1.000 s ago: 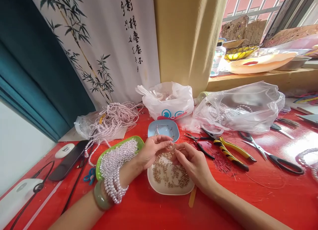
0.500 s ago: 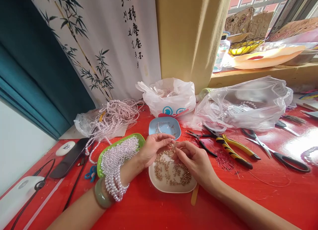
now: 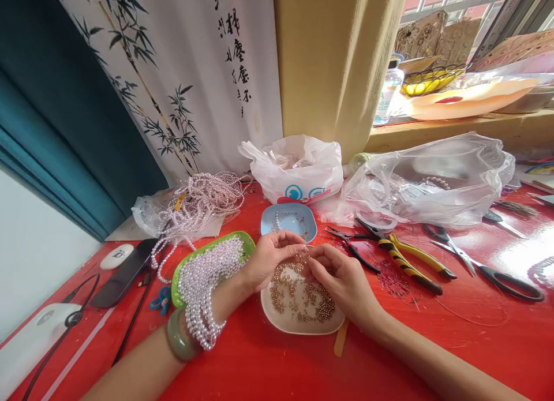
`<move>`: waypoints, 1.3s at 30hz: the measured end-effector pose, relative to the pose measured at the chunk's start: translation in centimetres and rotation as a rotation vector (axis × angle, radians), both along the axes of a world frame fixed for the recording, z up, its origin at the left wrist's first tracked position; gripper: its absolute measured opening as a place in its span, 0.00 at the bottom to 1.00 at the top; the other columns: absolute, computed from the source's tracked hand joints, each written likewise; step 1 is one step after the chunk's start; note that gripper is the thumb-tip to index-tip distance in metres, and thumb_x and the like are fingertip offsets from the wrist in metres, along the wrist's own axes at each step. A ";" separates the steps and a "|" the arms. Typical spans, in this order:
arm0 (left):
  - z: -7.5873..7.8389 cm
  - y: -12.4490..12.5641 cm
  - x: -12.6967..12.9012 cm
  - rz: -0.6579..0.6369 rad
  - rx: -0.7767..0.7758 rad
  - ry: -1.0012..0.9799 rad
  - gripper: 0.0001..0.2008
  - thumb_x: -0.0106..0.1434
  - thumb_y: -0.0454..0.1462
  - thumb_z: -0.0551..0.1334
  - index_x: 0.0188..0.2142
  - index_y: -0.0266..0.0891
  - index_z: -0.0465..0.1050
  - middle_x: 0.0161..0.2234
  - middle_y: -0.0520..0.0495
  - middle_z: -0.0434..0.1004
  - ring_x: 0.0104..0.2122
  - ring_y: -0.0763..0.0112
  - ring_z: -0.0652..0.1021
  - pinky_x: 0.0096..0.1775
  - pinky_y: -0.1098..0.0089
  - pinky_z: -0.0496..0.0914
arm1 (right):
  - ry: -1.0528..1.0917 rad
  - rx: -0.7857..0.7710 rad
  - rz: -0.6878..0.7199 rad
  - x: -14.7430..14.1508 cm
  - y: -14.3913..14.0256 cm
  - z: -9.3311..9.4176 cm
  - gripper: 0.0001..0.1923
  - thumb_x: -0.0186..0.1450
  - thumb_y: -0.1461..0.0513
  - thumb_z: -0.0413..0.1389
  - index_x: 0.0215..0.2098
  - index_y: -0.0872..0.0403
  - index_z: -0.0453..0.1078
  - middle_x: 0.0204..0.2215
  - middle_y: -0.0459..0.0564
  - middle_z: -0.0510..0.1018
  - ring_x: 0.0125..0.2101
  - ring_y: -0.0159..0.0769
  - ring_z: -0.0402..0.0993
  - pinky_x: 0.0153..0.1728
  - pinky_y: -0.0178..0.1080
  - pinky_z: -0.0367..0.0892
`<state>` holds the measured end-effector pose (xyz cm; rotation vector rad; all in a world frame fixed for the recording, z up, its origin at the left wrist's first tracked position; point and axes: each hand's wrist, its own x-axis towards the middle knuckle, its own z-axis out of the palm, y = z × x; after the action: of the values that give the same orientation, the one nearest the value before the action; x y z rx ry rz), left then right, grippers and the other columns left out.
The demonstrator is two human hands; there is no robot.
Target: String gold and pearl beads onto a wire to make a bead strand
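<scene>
My left hand and my right hand meet fingertip to fingertip above a white dish. Both are closed in a pinch on something tiny, too small to name. Gold beads lie scattered in the dish beneath them. Around my left wrist are several strands of pearl beads and a green bangle. A green tray full of white pearl beads sits under my left forearm. Just beyond my fingers is a blue dish with a few small pieces in it.
Pliers with yellow-black handles, smaller black pliers and scissors lie at right. Plastic bags stand behind, beside heaped bead strands. A black phone-like slab and cables lie left. A wooden stick is by the dish.
The view has shifted slightly. My fingertips have drawn a little closer together, and the small pale bit between them shows less.
</scene>
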<state>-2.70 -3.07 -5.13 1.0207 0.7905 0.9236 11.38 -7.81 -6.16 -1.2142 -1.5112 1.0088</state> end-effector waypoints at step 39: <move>-0.2 -0.8 -0.2 0.040 0.175 0.107 0.06 0.46 0.34 0.66 0.26 0.35 0.72 0.26 0.50 0.72 0.27 0.77 0.71 0.33 0.74 0.64 | -0.044 0.048 -0.049 -0.1 -0.2 0.3 0.05 0.55 0.65 0.47 0.25 0.54 0.65 0.16 0.42 0.70 0.17 0.29 0.65 0.21 0.31 0.61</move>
<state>-2.87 -3.85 -5.32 1.2195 0.8325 0.9917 11.33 -7.97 -5.82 -1.2407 -1.5240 0.9135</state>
